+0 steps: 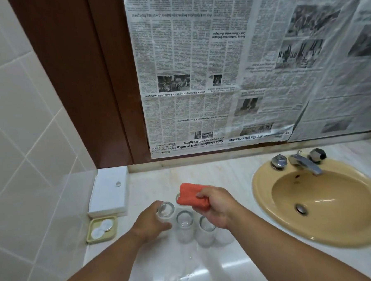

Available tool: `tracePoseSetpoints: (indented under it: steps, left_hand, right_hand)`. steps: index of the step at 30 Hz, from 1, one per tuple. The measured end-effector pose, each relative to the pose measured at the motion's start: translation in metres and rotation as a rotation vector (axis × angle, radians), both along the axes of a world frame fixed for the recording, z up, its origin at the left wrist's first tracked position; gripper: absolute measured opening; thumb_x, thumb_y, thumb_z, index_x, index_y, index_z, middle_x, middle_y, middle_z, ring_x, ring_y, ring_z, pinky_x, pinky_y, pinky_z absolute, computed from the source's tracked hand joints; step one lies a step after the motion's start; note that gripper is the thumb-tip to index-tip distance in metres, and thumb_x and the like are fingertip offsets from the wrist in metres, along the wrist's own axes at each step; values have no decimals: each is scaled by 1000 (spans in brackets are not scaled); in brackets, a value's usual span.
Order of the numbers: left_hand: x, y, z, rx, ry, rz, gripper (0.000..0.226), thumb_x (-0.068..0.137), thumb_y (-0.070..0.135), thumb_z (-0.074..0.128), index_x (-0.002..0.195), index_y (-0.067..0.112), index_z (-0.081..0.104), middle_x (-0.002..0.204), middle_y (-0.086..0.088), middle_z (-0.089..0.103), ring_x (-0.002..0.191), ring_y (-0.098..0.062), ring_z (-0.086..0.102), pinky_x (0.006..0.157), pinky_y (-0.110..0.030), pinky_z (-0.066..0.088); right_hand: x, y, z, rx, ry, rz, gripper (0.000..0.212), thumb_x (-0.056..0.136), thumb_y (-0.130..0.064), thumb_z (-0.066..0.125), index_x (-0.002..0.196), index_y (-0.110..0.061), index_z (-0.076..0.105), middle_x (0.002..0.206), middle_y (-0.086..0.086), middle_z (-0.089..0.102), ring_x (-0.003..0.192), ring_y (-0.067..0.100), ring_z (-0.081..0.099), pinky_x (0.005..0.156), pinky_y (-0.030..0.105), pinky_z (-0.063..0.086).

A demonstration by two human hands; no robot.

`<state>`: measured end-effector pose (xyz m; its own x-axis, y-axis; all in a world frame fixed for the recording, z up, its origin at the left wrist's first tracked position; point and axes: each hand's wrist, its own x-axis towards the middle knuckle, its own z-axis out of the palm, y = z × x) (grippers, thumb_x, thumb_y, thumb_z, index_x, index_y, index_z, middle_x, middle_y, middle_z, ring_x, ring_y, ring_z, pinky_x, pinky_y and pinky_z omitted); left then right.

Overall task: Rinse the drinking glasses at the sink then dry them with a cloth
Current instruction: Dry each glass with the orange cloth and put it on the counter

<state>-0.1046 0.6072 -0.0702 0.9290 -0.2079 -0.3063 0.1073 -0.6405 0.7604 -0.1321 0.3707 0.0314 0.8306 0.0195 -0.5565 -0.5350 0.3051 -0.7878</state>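
Several clear drinking glasses stand upright on the pale marble counter [203,176], left of the sink. My left hand [149,225] grips the leftmost glass [165,209] around its side. Beside it stand a middle glass [184,225] and a right glass [205,230]. Another glass [178,197] farther back is mostly hidden behind the cloth. My right hand [216,207] grips a folded orange cloth [191,196] just above the glasses.
A yellow oval sink [262,192] with a chrome faucet [306,163] and two knobs lies at the right. A white box [110,191] and a small yellow dish [101,229] with round white pieces sit at the left by the tiled wall. Newspaper covers the mirror behind.
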Motion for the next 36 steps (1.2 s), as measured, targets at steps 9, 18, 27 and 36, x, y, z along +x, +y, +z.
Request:
tracePoseSetpoints:
  steps: [9,18,27,36]
  left_hand:
    - [1,-7,96,-602,40,223,70,57,39,86,122,24,65,93,-1,67,86,-20,67,81,-38,49]
    - [-30,-58,223,-726,-149,14,41,77,23,74,118,25,74,93,7,71,85,-10,63,79,-30,51]
    - [-45,-117,294,-1097,-121,138,42,85,29,69,122,8,70,101,-17,59,73,-18,56,64,-29,43]
    - [-56,-168,341,-1156,-236,165,38,92,41,74,120,16,66,103,-11,50,83,-17,55,71,-33,51]
  right_hand:
    - [7,-7,53,-235,-411,-9,50,88,5,54,126,-23,70,126,8,75,113,25,75,108,40,54]
    - [-6,-4,158,-403,-858,271,34,104,-13,57,136,-11,66,132,3,73,96,-2,71,81,13,53]
    - [-22,-16,216,-315,-1049,30,42,114,-19,43,156,-20,47,140,-15,67,128,7,63,101,29,54]
    - [-46,-52,223,-282,-1223,-1,47,110,-35,40,155,-45,35,168,-23,30,156,-5,21,132,37,18]
